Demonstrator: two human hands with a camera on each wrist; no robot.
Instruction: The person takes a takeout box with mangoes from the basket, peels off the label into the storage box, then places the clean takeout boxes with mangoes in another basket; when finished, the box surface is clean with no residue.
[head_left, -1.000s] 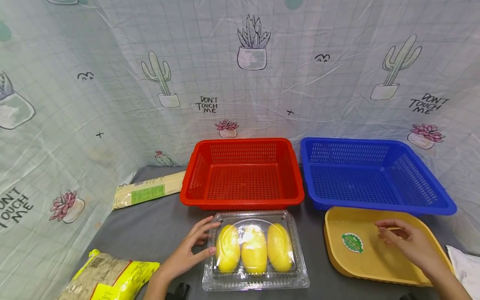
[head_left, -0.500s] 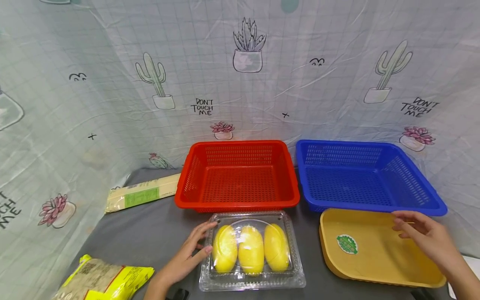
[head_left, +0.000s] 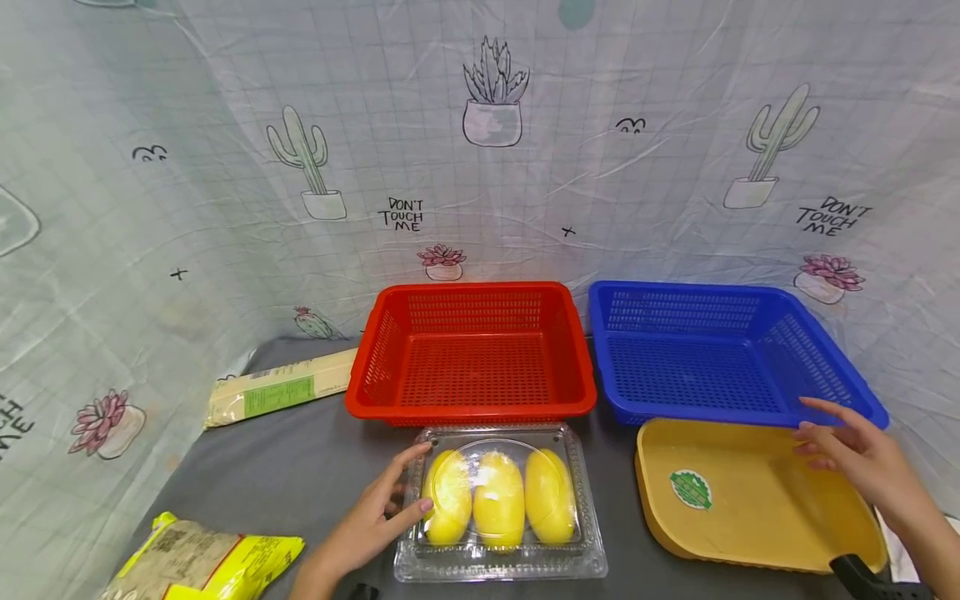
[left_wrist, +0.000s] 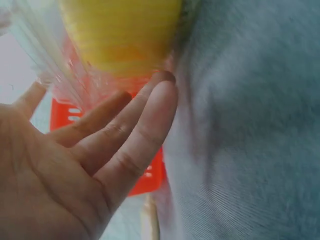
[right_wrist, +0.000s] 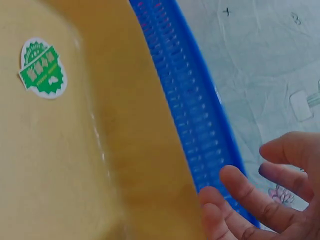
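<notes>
A clear plastic clamshell box [head_left: 592,558] holds three yellow, mango-shaped fruits [head_left: 498,500]. My left hand [head_left: 367,521] is at the box's left side, thumb and fingertips right by its edge, fingers spread and only lightly bent. In the left wrist view the palm [left_wrist: 45,185] shows with nothing in it, and a yellow fruit [left_wrist: 122,35] lies beyond the fingertips. Over the right side of a yellow tray [head_left: 750,533] with a green sticker [head_left: 691,489] hovers my right hand [head_left: 862,458], fingers loosely extended. Its fingertips overlap the tray's far rim in the right wrist view.
Behind the box stands a red basket [head_left: 472,408]; a blue basket [head_left: 720,367] stands behind the tray. A long beige packet [head_left: 281,387] lies at back left, a yellow-and-brown bag [head_left: 213,558] at front left. A patterned curtain [head_left: 540,192] surrounds the grey table [head_left: 322,450].
My right hand has moved right and back, from over the tray's middle to its far right rim, its fingers straightening. My left hand stays beside the box. The head view has shifted slightly.
</notes>
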